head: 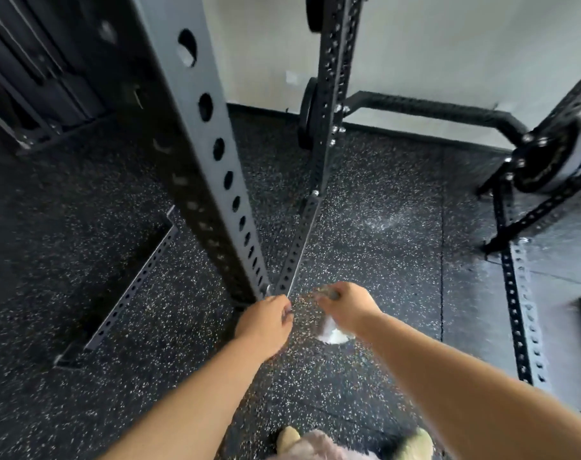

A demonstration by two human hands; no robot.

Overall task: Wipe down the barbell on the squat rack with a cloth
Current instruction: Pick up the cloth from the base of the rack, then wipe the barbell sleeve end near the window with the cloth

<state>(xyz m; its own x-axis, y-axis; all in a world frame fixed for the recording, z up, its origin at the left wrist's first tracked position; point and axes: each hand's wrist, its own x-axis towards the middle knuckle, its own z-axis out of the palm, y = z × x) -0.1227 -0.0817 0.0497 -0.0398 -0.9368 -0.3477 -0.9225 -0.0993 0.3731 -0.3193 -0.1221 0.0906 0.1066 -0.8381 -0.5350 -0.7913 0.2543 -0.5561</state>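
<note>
My left hand [266, 323] and my right hand [345, 307] reach forward and down, close together, just in front of the foot of the squat rack's grey front upright [196, 161]. Both hands have curled fingers and pinch a cloth [334, 333] held between them. The cloth shows as a white patch under the right hand, and the rest is blurred against the speckled floor. At the right edge a black disc with a silver-white cylinder [548, 164] is mounted on the rack. It may be the barbell's end, but blur hides which.
A black perforated rear upright [329, 94] carries a weight plate [307, 111]. A low base beam [299, 247] joins the two uprights. Another perforated beam [518, 310] lies on the floor at right. Speckled rubber flooring [382, 254] spreads around. My feet [289, 436] show at the bottom.
</note>
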